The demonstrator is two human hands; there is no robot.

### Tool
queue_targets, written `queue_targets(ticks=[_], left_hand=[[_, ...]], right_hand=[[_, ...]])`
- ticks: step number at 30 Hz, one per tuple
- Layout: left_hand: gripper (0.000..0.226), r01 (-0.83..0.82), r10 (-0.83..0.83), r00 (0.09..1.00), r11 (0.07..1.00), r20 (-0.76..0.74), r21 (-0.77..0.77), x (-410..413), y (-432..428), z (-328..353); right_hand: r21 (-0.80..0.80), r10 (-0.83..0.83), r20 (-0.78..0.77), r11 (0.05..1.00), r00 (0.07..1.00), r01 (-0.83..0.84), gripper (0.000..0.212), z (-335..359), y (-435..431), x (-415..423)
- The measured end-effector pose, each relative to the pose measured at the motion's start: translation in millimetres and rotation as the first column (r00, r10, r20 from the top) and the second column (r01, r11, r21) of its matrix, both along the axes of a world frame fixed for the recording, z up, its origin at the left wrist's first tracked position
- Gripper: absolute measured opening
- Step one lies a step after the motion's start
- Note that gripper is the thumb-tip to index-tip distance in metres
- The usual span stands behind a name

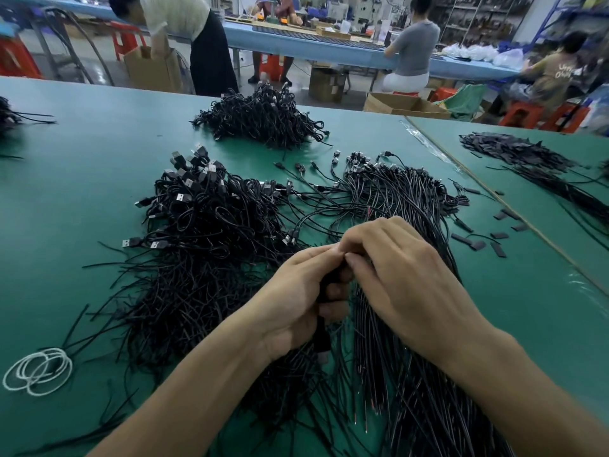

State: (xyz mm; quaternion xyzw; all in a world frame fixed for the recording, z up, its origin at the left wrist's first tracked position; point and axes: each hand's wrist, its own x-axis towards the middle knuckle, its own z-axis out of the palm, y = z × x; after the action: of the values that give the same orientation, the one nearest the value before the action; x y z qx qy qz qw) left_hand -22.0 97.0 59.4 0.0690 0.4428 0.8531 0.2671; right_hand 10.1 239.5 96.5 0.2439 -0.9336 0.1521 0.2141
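My left hand [296, 301] is curled round a small bundle of black sleeves and wire ends [324, 338], which pokes out below the palm. My right hand [395, 272] meets it from the right, its thumb and fingertips pinching at the top of that bundle; what lies between the fingertips is hidden. Under both hands lies a long sheaf of thin black cables [405, 206] with small connectors at the far end. To the left sits a tangled pile of black USB cables [204, 212] with silver plugs.
A third black cable heap [263, 117] lies farther back on the green table [82, 179]. Short black sleeve pieces [494, 239] are scattered at right, with another dark pile [520, 153] beyond a seam. White rubber bands [38, 371] lie at front left. People work at benches behind.
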Motion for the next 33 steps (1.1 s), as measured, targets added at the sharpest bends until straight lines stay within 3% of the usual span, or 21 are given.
queue_targets(ticks=[3, 6, 9, 12, 16, 18, 23, 26, 30, 32, 33], left_hand=[[0.010, 0.032, -0.028, 0.999, 0.996, -0.046, 0.078, -0.8, 0.1, -0.4], [0.023, 0.041, -0.025, 0.993, 0.990, -0.116, 0.137, -2.8, 0.7, -2.4], [0.032, -0.131, 0.100, 0.939, 0.989, -0.330, -0.074, -5.7, -0.7, -8.6], [0.021, -0.397, 0.153, 0.786, 0.868, -0.599, -0.299, -8.9, -3.8, -13.8], [0.007, -0.325, 0.146, 0.817, 0.916, -0.558, -0.235, -7.8, -3.0, -14.4], [0.013, -0.315, 0.162, 0.829, 0.926, -0.535, -0.208, -7.0, -1.6, -11.3], [0.031, -0.308, 0.267, 0.885, 0.950, -0.381, -0.050, -8.3, -6.7, -2.0], [0.032, -0.270, 0.255, 0.886, 0.963, -0.388, 0.017, -6.1, -9.1, 1.5], [0.023, -0.278, 0.249, 0.823, 0.960, -0.510, 0.020, -3.1, -7.8, 0.9], [0.007, -0.343, 0.224, 0.751, 0.936, -0.621, -0.077, -2.1, -6.2, -2.7], [0.017, -0.418, 0.211, 0.700, 0.896, -0.682, -0.152, -2.2, -5.3, -6.6]], right_hand=[[-0.175, -0.014, 0.020, 0.984, 1.000, 0.018, 0.010, -2.1, -1.3, -1.1], [-0.345, -0.086, 0.004, 0.935, 0.996, 0.082, 0.019, -2.0, -0.4, -1.9], [-0.502, -0.089, -0.006, 0.862, 0.996, 0.074, 0.022, -0.1, 0.0, -2.6], [-0.616, -0.060, 0.055, 0.783, 0.997, 0.081, 0.023, -2.2, -2.8, -2.4], [-0.788, 0.094, 0.209, 0.606, 0.973, 0.111, 0.026, -8.4, -10.8, -3.2], [-0.852, 0.153, 0.259, 0.501, 0.954, 0.151, 0.028, -10.0, -12.3, -5.0], [-0.889, 0.231, 0.356, 0.384, 0.905, 0.251, 0.033, -13.9, -11.6, -4.9], [-0.873, 0.277, 0.432, 0.368, 0.858, 0.321, 0.035, -18.4, -9.0, -3.2], [-0.876, 0.329, 0.443, 0.358, 0.834, 0.324, 0.037, -15.2, -4.8, -3.7], [-0.872, 0.285, 0.426, 0.381, 0.858, 0.307, 0.038, -12.7, -1.3, -4.9], [-0.860, 0.237, 0.418, 0.413, 0.877, 0.298, 0.039, -11.7, 0.5, -5.2]])
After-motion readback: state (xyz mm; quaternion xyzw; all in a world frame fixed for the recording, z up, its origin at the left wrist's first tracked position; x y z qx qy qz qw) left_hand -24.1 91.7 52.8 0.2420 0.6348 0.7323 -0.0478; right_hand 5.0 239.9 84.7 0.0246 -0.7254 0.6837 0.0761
